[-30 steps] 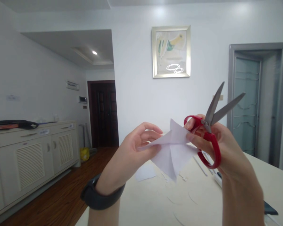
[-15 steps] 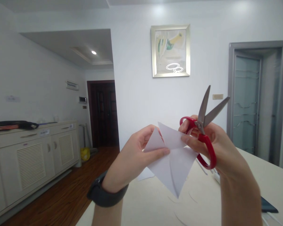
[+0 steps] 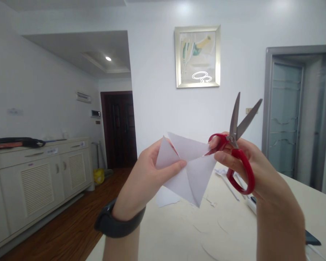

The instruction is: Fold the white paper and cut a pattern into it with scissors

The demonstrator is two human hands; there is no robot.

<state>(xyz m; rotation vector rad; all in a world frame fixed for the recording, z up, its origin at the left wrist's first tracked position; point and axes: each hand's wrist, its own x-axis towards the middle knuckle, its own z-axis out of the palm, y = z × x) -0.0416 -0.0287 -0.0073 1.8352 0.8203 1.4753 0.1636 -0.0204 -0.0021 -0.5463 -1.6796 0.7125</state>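
A folded white sheet of paper [image 3: 198,174] is held up above the table, with creases meeting near its middle and pointed corners. My left hand [image 3: 149,170] grips its left part, thumb in front and fingers behind. Red-handled scissors [image 3: 241,159] hang on my right hand [image 3: 241,156], blades spread and pointing up, away from the paper. The right thumb and fingertips are closed around the scissors, close to the paper's right corner. Whether they also pinch that corner is hard to see.
On the white table [image 3: 174,235] lie another piece of paper [image 3: 167,197], thin paper scraps [image 3: 212,202], white strips and a dark phone-like object [image 3: 312,238] at the right. A long cabinet [image 3: 38,188] stands at the left wall.
Both hands have shifted slightly; the paper has moved left and up, with its lower tip raised. The right fingertips sit farther out at its right corner. The scissors' blades stay spread.
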